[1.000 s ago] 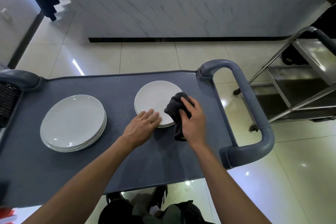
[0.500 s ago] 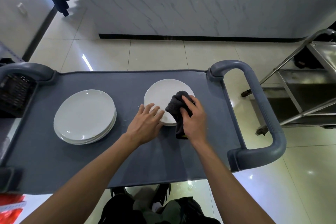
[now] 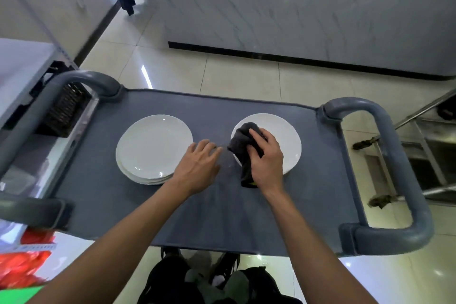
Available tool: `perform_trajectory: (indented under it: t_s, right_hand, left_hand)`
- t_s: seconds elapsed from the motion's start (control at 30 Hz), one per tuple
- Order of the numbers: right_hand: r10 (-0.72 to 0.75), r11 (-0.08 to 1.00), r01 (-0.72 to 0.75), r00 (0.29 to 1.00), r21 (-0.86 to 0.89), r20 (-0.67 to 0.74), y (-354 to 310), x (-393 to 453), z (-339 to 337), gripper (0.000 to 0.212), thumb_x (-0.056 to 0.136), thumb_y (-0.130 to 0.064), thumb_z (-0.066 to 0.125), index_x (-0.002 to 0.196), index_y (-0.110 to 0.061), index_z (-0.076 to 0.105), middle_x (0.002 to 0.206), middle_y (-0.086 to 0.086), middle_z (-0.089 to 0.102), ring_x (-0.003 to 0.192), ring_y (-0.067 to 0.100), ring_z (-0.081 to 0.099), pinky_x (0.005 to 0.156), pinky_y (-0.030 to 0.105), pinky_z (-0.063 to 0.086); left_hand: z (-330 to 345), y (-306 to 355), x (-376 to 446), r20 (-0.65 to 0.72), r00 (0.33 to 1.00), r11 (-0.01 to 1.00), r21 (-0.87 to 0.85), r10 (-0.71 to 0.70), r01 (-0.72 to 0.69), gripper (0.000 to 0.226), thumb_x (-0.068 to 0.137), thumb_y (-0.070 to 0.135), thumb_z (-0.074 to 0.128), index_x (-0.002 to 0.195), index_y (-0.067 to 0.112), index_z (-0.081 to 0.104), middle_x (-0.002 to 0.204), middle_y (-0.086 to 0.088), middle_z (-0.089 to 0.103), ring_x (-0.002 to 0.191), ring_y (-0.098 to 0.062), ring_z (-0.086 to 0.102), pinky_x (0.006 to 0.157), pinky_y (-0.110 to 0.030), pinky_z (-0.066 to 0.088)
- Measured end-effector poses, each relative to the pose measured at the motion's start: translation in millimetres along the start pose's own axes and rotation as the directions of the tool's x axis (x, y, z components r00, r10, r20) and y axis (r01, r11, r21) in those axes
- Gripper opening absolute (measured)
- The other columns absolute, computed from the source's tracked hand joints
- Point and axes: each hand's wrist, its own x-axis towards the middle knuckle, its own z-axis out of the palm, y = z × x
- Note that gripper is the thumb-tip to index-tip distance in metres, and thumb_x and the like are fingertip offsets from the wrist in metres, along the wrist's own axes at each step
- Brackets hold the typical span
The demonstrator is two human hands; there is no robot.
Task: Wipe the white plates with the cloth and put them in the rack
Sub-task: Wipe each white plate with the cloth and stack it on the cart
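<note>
A view from above looks down on a grey cart (image 3: 246,217) standing on a pale tiled floor (image 3: 241,76), with a person's two bare forearms reaching onto its flat top. The right hand (image 3: 267,158) holds a dark cloth (image 3: 243,145), with the fingers curled over its bunched upper part and pressing it down on the left side of a single white plate (image 3: 283,138). A loose end of the cloth hangs off the plate's near edge onto the cart top. This plate lies flat on the right half of the cart. The left hand (image 3: 197,168) rests palm down on the cart surface, its fingers fairly straight and holding nothing; the fingertips lie just left of the cloth, between the two sets of plates. On the left half of the cart sits a stack of white plates (image 3: 153,148), flat and neatly piled, with the heel of the left hand just beside its near right edge. Thick rounded grey handles (image 3: 394,155) loop out from both ends of the cart. Beyond the left end a dark slatted crate (image 3: 61,111) sits under a pale table (image 3: 22,69). To the far right stands a metal trolley frame (image 3: 424,155). A marbled white wall (image 3: 308,7) runs along the back
</note>
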Motion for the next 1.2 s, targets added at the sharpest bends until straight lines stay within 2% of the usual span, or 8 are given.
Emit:
perform_trajectory:
  t_s: [0.13,0.3,0.43,0.6,0.77,0.9,1.1,1.2]
  right_hand:
    - [-0.036,0.999,0.037,0.998,-0.011,0.044,-20,4,27,0.045,0.093,-0.006,0.066,0.135,-0.021,0.064,0.138,-0.002,0.058,0.125,0.017,0.052,0.106,0.007,0.028]
    - [-0.063,0.998,0.064,0.993,-0.002,0.100,-49,5,66,0.045,0.093,-0.006,0.067,0.135,-0.021,0.065,0.139,0.000,0.057,0.128,0.017,0.051,0.110,0.015,0.030]
    - [-0.075,0.997,0.071,0.988,0.032,0.136,-67,3,93,0.045,0.092,-0.005,0.066,0.134,-0.021,0.065,0.138,-0.003,0.057,0.127,0.017,0.053,0.112,0.028,0.038]
    - [-0.078,0.995,0.066,0.981,0.069,0.179,-85,-3,125,0.044,0.092,-0.003,0.064,0.133,-0.020,0.066,0.137,-0.004,0.057,0.127,0.017,0.053,0.112,0.035,0.041]
    - [-0.068,0.997,0.058,0.978,0.056,0.198,-92,-9,145,0.045,0.092,-0.003,0.064,0.133,-0.022,0.065,0.137,-0.006,0.056,0.127,0.019,0.053,0.110,0.041,0.043]
    - [-0.053,0.998,0.049,0.980,0.025,0.193,-91,-14,156,0.046,0.091,-0.002,0.064,0.133,-0.021,0.066,0.137,-0.002,0.057,0.126,0.023,0.054,0.108,0.044,0.044]
    - [-0.024,0.999,0.027,0.981,-0.018,0.194,-92,-19,163,0.045,0.091,-0.001,0.065,0.132,-0.020,0.067,0.137,-0.002,0.057,0.126,0.020,0.054,0.110,0.039,0.043]
    - [0.001,0.999,0.010,0.979,-0.054,0.204,-95,-19,166,0.046,0.092,-0.002,0.065,0.133,-0.022,0.066,0.139,-0.004,0.056,0.127,0.017,0.051,0.110,0.019,0.035]
  left_hand:
    - [-7,-30,-18,-0.054,0.995,0.996,-0.034,-0.085,0.083,0.039,0.093,0.036,0.057,0.127,0.016,0.061,0.126,-0.004,0.063,0.121,-0.028,0.054,0.091,-0.042,0.050]
    - [-15,-80,-42,-0.088,0.952,0.953,-0.106,-0.292,0.283,0.037,0.089,0.029,0.070,0.123,0.015,0.067,0.121,-0.006,0.068,0.112,-0.032,0.061,0.080,-0.043,0.052]
    - [-16,-120,-59,-0.037,0.890,0.879,-0.183,-0.455,0.441,0.041,0.090,0.029,0.069,0.127,0.013,0.066,0.127,-0.009,0.066,0.117,-0.035,0.058,0.086,-0.048,0.050]
    - [-17,-164,-73,0.039,0.761,0.725,-0.276,-0.647,0.631,0.047,0.094,0.035,0.064,0.135,0.012,0.058,0.132,-0.009,0.060,0.122,-0.032,0.051,0.094,-0.047,0.046]
    - [-12,-186,-77,0.149,0.715,0.662,-0.290,-0.683,0.692,0.051,0.094,0.046,0.062,0.132,0.013,0.056,0.129,-0.008,0.054,0.121,-0.031,0.046,0.095,-0.046,0.045]
    - [-6,-191,-75,0.186,0.711,0.639,-0.328,-0.679,0.696,0.051,0.092,0.043,0.065,0.132,0.013,0.055,0.126,-0.008,0.049,0.120,-0.029,0.043,0.096,-0.043,0.043]
    - [-1,-197,-72,0.194,0.667,0.527,-0.472,-0.720,0.706,0.049,0.086,0.033,0.074,0.129,0.015,0.060,0.119,-0.005,0.050,0.115,-0.028,0.048,0.097,-0.041,0.044]
    - [0,-196,-71,0.191,0.658,0.507,-0.496,-0.729,0.705,0.048,0.085,0.029,0.076,0.128,0.014,0.060,0.117,-0.005,0.051,0.111,-0.028,0.051,0.095,-0.042,0.046]
